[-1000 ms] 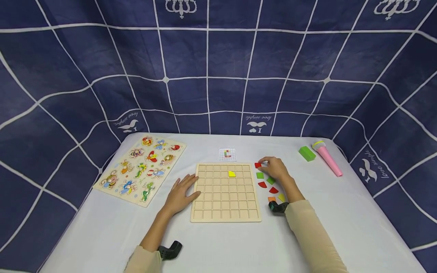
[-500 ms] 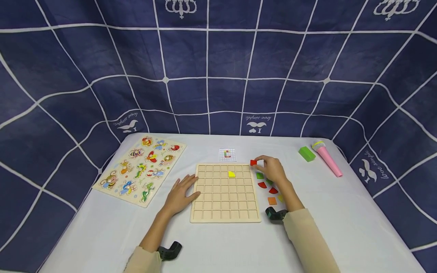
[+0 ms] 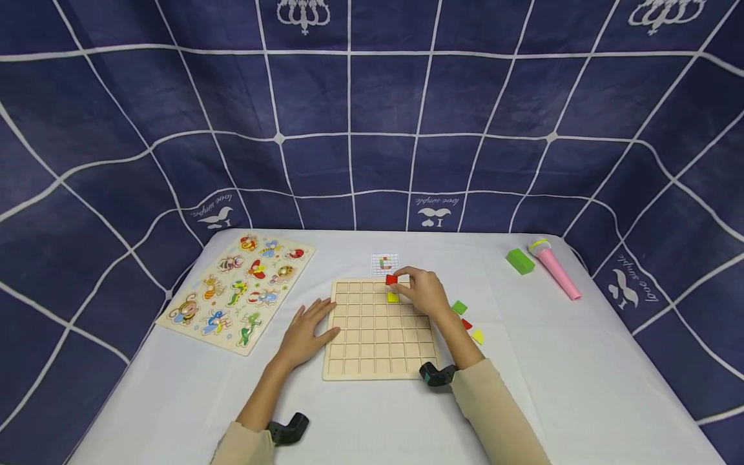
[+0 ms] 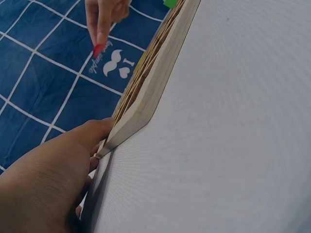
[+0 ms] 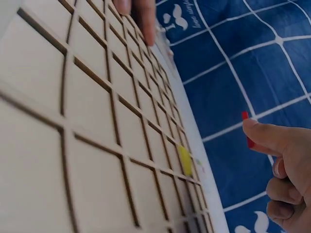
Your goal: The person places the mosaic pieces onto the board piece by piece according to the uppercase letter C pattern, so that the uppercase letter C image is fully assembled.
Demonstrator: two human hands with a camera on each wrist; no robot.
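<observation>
Right hand (image 3: 426,292) and red piece (image 3: 391,279) shifted left since half a second ago, from off the grid board's (image 3: 372,342) far right corner to above its far side. White table (image 3: 372,420) beneath. Insect puzzle (image 3: 235,294) left of the board, apart. Left hand's (image 3: 306,334) fingers extended, touching the board's left edge. Right grip pinches the red piece, raised clear of the board. Pink microphone (image 3: 557,271) far right, green block (image 3: 520,261) near it. Pattern card (image 3: 384,263) beyond the board. Yellow tile (image 3: 393,298) in a cell.
</observation>
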